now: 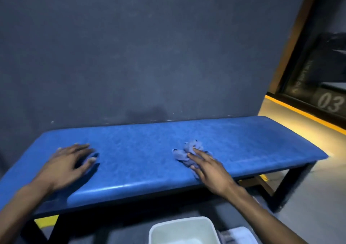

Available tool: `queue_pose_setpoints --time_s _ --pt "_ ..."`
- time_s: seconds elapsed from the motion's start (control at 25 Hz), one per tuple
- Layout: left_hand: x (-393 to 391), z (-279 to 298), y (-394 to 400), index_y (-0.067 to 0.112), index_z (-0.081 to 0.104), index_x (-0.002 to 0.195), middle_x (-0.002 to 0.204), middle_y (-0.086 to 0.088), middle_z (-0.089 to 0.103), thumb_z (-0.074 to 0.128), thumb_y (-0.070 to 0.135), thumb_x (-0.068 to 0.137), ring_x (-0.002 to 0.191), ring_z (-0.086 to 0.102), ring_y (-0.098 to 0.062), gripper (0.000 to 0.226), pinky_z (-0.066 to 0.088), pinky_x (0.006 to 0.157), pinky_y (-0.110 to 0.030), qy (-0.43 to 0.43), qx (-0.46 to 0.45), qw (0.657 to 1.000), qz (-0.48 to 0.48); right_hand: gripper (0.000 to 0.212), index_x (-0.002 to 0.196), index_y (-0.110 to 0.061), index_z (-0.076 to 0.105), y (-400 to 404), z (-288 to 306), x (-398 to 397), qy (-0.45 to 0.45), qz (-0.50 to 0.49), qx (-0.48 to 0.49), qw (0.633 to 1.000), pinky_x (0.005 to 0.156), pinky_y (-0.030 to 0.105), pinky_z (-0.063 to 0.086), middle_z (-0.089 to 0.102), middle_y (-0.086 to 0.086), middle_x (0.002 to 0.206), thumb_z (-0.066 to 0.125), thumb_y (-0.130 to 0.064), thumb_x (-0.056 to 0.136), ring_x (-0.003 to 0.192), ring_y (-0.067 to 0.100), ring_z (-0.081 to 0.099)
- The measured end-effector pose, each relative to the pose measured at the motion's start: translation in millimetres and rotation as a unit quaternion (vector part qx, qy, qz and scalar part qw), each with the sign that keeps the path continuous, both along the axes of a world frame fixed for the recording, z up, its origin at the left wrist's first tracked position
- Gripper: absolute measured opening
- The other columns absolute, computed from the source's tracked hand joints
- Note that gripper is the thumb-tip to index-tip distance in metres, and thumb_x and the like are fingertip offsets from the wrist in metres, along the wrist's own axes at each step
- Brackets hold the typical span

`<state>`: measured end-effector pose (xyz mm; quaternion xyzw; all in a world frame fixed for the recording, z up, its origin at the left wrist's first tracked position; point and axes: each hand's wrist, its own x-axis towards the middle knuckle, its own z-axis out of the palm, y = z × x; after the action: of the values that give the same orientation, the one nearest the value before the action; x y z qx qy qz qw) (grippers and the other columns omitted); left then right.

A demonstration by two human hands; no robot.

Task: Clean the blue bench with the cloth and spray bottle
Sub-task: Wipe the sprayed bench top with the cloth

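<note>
From the head view I see the blue bench [149,150] against a dark wall [131,47], with grey floor [309,197] to its right. My left hand [69,165] lies flat and spread on the seat. My right hand [209,167] presses the crumpled cloth [184,154] with straight fingers. A white bin [182,230] stands below.

Left hand [68,164] flat, palm down; right hand [209,170] outstretched, fingers [201,154] spread.
</note>
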<state>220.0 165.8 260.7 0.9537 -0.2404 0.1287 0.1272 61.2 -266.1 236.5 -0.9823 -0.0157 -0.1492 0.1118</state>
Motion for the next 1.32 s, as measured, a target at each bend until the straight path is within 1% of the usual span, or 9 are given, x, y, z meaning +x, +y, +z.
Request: queue_pose_setpoints --time_s 0.16,0.28,0.4,0.52,0.64,0.8,1.0,1.12,1.32 --pt "-41 -6 -155 0.043 0.046 0.144 0.158 0.017 0.037 0.036 0.078 0.088 0.149 0.022 -0.002 0.067 0.025 0.122 -0.045 0.023 0.021 0.972 -0.234 0.053 0.14 -0.023 0.054 -102 -4 -13 -0.011 -0.19 0.048 0.981 0.11 0.034 0.037 0.045 0.008 0.153 0.04 -0.047 0.095 0.138 0.027 0.046" --pt "-51 -24 -212 0.05 0.006 0.154 0.165 0.021 -0.005 0.027 0.094 0.075 0.152 -0.01 -0.001 0.093 0.001 0.126 -0.04 0.041 0.113 0.964 -0.237 0.045 0.128 -0.023 0.06 -131 0 20 -0.016 -0.252 0.058 0.966 0.103 0.037 0.041 0.052 0.009 0.143 0.054 -0.048 0.091 0.13 0.029 0.051" --pt "-47 -30 -210 0.051 -0.008 0.152 0.159 0.024 -0.022 0.027 0.099 0.069 0.149 -0.02 -0.001 0.102 -0.008 0.123 -0.036 0.032 0.141 0.963 -0.227 0.055 0.139 -0.02 0.05 -129 9 78 -0.002 -0.202 0.113 0.973 0.109 0.035 0.036 0.047 0.009 0.151 0.059 -0.045 0.091 0.136 0.029 0.047" --pt "-46 -31 -213 0.051 -0.002 0.152 0.159 0.026 -0.017 0.03 0.099 0.067 0.15 -0.015 0.001 0.103 -0.008 0.122 -0.032 0.019 0.108 0.969 -0.222 0.053 0.143 -0.02 0.05 -87 8 96 0.02 -0.063 0.124 0.99 0.115 0.025 0.029 0.05 0.002 0.15 0.061 -0.034 0.094 0.141 0.019 0.044" --pt "-49 -35 -215 0.04 0.002 0.156 0.161 0.023 -0.011 0.03 0.1 0.065 0.151 -0.013 -0.002 0.113 -0.007 0.122 -0.029 0.018 0.091 0.976 -0.197 0.052 0.143 -0.027 0.049 -59 -2 32 0.018 0.067 0.1 0.993 0.117 0.02 0.027 0.048 -0.008 0.151 0.058 -0.04 0.094 0.141 0.004 0.04" --pt "-51 -33 -215 0.043 0.001 0.155 0.162 0.024 -0.012 0.024 0.101 0.065 0.151 -0.016 -0.007 0.11 -0.005 0.124 -0.033 0.022 0.093 0.98 -0.174 0.051 0.143 -0.03 0.05 -129 -16 -36 -0.014 0.019 0.095 0.995 0.117 0.018 0.028 0.045 -0.017 0.149 0.059 -0.027 0.093 0.141 -0.004 0.036" --pt "-52 -31 -216 0.059 -0.002 0.149 0.159 0.032 -0.015 0.02 0.1 0.067 0.15 -0.02 -0.006 0.094 -0.007 0.124 -0.044 0.034 0.11 0.978 -0.172 0.042 0.135 -0.033 0.057 -177 4 70 -0.054 -0.136 0.089 0.985 0.105 0.035 0.043 0.057 -0.001 0.144 0.057 -0.029 0.094 0.133 0.024 0.052" --pt "-54 -31 -215 0.063 -0.001 0.147 0.159 0.034 -0.014 0.02 0.1 0.068 0.15 -0.021 -0.002 0.09 -0.006 0.124 -0.045 0.042 0.106 0.98 -0.163 0.037 0.13 -0.023 0.064 -123 7 108 -0.043 -0.052 0.129 0.989 0.109 0.028 0.038 0.061 0.0 0.14 0.061 -0.021 0.093 0.133 0.019 0.053" --pt "-52 -38 -214 0.059 0.01 0.15 0.164 0.025 0.002 0.005 0.092 0.076 0.154 -0.006 -0.009 0.081 0.0 0.125 -0.047 0.029 0.065 0.994 -0.081 0.044 0.137 -0.028 0.058 -105 -7 11 -0.007 0.123 0.091 0.988 0.114 0.013 0.029 0.053 -0.014 0.145 0.062 -0.025 0.094 0.138 -0.005 0.04"
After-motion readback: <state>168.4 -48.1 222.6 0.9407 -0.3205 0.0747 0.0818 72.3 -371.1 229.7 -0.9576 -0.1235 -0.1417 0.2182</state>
